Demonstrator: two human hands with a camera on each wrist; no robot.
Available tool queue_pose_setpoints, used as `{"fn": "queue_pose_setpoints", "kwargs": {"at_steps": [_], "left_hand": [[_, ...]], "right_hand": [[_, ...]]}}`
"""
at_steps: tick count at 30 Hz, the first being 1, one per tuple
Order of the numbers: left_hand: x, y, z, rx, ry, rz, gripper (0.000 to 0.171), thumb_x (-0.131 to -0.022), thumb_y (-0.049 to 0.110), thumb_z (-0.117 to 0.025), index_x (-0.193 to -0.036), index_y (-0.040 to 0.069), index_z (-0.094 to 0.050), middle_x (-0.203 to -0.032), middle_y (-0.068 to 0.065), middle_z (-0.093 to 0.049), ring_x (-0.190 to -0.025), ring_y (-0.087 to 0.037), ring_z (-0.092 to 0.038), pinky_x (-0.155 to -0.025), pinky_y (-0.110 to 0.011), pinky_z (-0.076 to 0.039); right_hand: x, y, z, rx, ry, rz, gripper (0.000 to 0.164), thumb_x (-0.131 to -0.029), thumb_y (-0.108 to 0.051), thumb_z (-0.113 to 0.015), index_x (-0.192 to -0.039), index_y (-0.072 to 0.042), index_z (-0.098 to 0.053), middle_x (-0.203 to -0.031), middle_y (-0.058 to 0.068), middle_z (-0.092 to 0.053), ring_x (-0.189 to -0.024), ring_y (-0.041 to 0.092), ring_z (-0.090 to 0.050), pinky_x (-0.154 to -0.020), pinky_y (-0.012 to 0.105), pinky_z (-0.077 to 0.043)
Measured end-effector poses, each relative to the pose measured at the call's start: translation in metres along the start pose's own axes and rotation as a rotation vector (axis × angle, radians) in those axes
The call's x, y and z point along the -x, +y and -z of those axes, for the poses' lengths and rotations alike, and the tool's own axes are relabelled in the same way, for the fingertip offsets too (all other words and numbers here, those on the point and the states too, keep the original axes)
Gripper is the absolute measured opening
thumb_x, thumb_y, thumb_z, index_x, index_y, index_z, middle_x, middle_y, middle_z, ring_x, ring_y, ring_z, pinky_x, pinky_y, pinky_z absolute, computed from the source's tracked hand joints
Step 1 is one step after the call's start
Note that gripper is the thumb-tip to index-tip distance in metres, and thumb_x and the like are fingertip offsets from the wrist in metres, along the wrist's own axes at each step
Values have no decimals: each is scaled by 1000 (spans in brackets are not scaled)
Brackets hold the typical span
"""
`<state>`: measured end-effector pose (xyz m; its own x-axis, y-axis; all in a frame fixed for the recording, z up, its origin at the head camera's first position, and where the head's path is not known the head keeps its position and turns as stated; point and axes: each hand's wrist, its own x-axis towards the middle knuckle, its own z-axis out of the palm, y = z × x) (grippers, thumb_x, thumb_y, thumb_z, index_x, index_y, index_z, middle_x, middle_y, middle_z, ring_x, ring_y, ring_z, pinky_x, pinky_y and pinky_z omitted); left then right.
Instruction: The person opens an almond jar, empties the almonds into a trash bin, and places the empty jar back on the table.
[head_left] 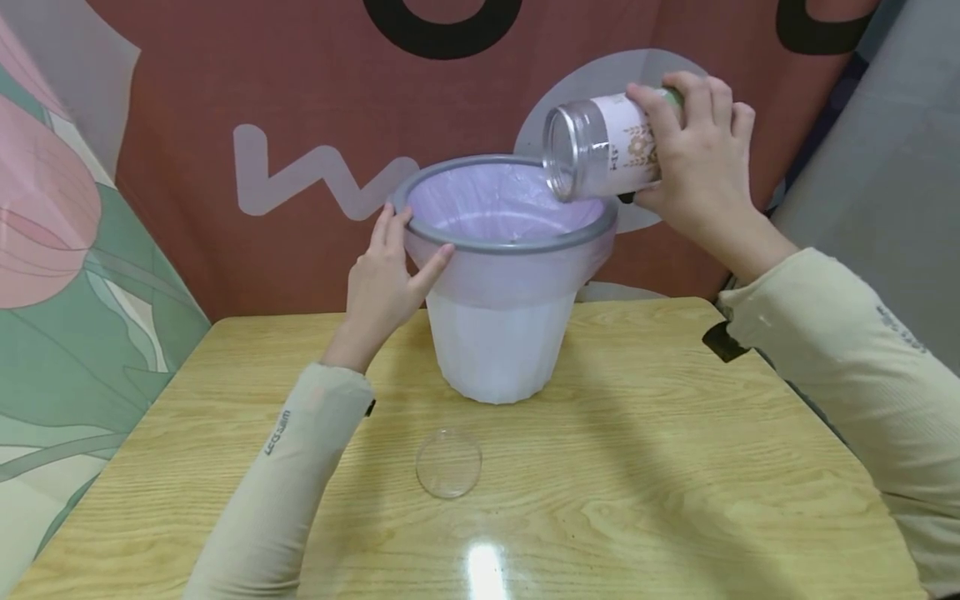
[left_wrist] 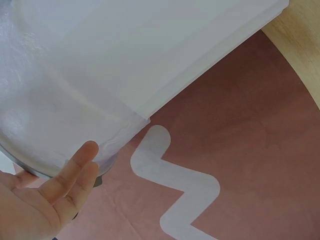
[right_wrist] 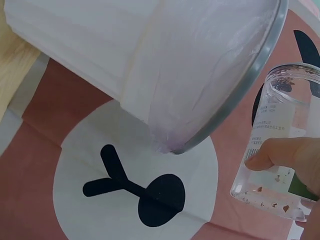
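My right hand [head_left: 701, 154] grips a clear plastic jar [head_left: 592, 150] with a white floral label, tilted with its open mouth down over the right rim of a white bin [head_left: 495, 333]. In the right wrist view, small brown flakes lie inside the jar [right_wrist: 280, 120] at its base, with darker bits near its mouth. A thin lilac liner bag [head_left: 487, 200] lines the bin and folds over its outside, under the grey rim ring [head_left: 517, 247]. My left hand [head_left: 382, 275] rests at the left of that rim, fingers extended along the outside. A clear round lid [head_left: 448, 463] lies in front of the bin.
The bin stands toward the back of a wood-grain table [head_left: 660, 483]. Close behind hangs a reddish printed cloth [head_left: 300, 75], with a leafy printed cloth [head_left: 97, 275] at left and a grey surface [head_left: 885, 142] at right.
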<state>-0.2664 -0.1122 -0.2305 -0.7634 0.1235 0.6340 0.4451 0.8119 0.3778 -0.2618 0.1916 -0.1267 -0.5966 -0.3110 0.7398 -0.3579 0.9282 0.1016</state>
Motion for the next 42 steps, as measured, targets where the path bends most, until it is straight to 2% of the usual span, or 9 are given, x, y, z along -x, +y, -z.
{"fn": "queue_pose_setpoints", "kwargs": {"at_steps": [9, 17, 23, 29, 35, 42], "left_hand": [[0, 1, 0, 6, -8, 4, 75, -85, 55, -44, -137, 2, -31, -142, -20, -23, -46, -30, -49, -50, -38, -42], [-1, 1, 0, 7, -7, 5, 75, -86, 56, -43, -137, 2, -31, -142, -20, -23, -43, -28, -46, -47, -36, -40], [0, 1, 0, 8, -12, 8, 75, -86, 56, -43, -137, 2, -30, -142, -20, -23, -45, -28, -47, -49, -37, -41], [-1, 2, 0, 9, -11, 7, 75, -86, 56, -43, -137, 2, -31, -142, -20, -23, -45, -29, -48, -49, -37, -41], [-1, 1, 1, 7, -5, 7, 74, -86, 55, -43, -137, 3, -31, -142, -20, -24, -50, -33, -52, -50, -39, -42], [-1, 1, 0, 5, -12, 13, 75, -86, 56, -43, -137, 3, -31, -142, -19, -23, -47, -30, -49, -49, -37, -41]], "right_hand": [[5, 2, 2, -105, 24, -93, 90, -59, -3, -79, -135, -16, -33, -132, 15, -29, -120, 31, -22, -90, 47, -16], [9, 0, 7, -186, -27, -196, 92, -62, -6, -78, -138, -18, -28, -133, 13, -29, -122, 29, -21, -93, 46, -15], [13, -4, 7, -255, -27, -255, 92, -63, -7, -78, -139, -20, -27, -133, 11, -30, -120, 27, -22, -93, 45, -16], [16, -4, 9, -312, -47, -314, 95, -61, -7, -78, -140, -18, -25, -135, 12, -29, -120, 27, -23, -91, 48, -16], [19, -4, 11, -385, -60, -357, 97, -59, -7, -79, -139, -18, -24, -134, 13, -30, -118, 28, -23, -91, 49, -17], [27, -4, 13, -452, -49, -378, 98, -58, -7, -81, -138, -17, -25, -129, 13, -33, -114, 26, -26, -93, 41, -18]]}}
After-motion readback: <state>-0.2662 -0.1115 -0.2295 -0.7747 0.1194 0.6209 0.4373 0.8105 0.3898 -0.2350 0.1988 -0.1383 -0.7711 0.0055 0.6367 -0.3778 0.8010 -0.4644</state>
